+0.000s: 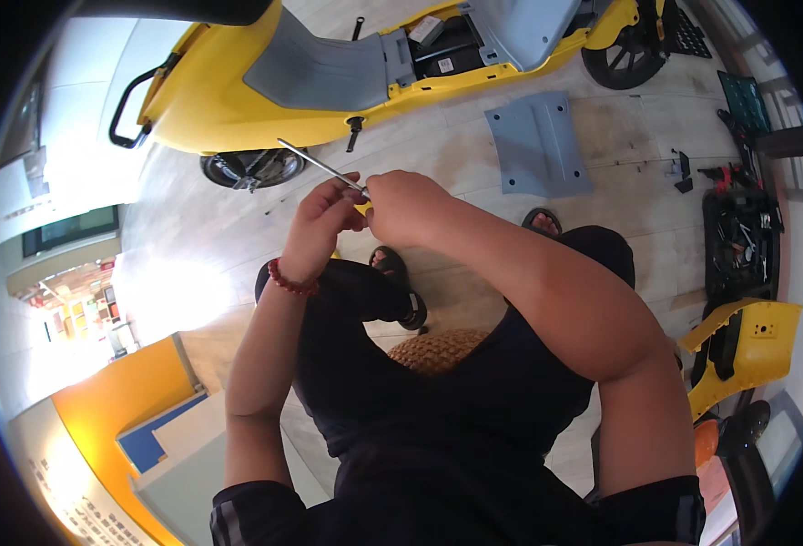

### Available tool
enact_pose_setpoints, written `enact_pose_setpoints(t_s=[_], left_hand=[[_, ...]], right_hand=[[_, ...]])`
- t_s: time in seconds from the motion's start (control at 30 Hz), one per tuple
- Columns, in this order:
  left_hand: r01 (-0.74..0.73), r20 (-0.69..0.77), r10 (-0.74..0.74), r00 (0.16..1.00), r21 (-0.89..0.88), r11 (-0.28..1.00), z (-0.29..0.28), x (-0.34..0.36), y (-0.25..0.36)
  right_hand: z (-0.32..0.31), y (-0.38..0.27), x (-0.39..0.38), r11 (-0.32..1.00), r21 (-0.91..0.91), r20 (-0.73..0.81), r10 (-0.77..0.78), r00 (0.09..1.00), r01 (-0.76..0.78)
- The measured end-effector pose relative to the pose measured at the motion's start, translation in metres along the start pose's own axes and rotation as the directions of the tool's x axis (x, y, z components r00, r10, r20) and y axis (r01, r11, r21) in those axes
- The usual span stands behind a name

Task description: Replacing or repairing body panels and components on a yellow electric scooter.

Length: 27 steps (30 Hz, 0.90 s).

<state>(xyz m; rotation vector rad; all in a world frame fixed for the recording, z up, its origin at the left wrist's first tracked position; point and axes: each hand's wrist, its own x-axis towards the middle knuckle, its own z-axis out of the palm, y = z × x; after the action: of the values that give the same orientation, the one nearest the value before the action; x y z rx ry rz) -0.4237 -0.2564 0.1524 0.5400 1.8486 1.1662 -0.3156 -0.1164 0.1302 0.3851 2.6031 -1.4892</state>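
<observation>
The left hand [321,218] and right hand [408,206] hide the near end of the slim metal rod [315,165]. The upper edge cuts off the yellow scooter [206,105]; near the floor's [625,205] right edge, the black tool case's [714,259] contents [743,244] are too small to tell.

Nothing readable, even on the white scooter label [446,65]

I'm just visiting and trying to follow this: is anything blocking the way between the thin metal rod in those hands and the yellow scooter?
Nothing visible. The thin metal rod, in the grip of left hand and right hand, overlaps the lower edge of the yellow scooter in view; I cannot tell if they touch.
</observation>
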Motion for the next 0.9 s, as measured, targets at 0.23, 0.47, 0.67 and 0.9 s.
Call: enact_pose_setpoints(t_s=[0.23, 0.47, 0.67, 0.9], left_hand=[[0.024, -0.201, -0.048, 0.978, -0.121, 0.992, -0.006, -0.015, 0.027], [-0.055, -0.162, 0.014, 0.987, -0.253, 0.966, -0.009, 0.033, 0.012], [0.006, -0.113, -0.048, 0.992, -0.346, 0.938, -0.005, 0.072, -0.003], [0.194, 0.025, -0.193, 0.981, -0.216, 0.957, 0.004, 0.095, -0.018]], right_hand=[[-0.002, -0.013, -0.004, 0.993, 0.078, 0.182, -0.104, 0.978, 0.091], [-0.005, -0.006, -0.003, 0.87, 0.429, 0.324, 0.104, 0.94, -0.244], [0.003, 0.016, 0.004, 0.899, 0.407, 0.052, 0.155, 0.987, -0.163], [-0.001, 0.032, 0.001, 0.841, 0.454, 0.134, 0.262, 0.956, -0.294]])
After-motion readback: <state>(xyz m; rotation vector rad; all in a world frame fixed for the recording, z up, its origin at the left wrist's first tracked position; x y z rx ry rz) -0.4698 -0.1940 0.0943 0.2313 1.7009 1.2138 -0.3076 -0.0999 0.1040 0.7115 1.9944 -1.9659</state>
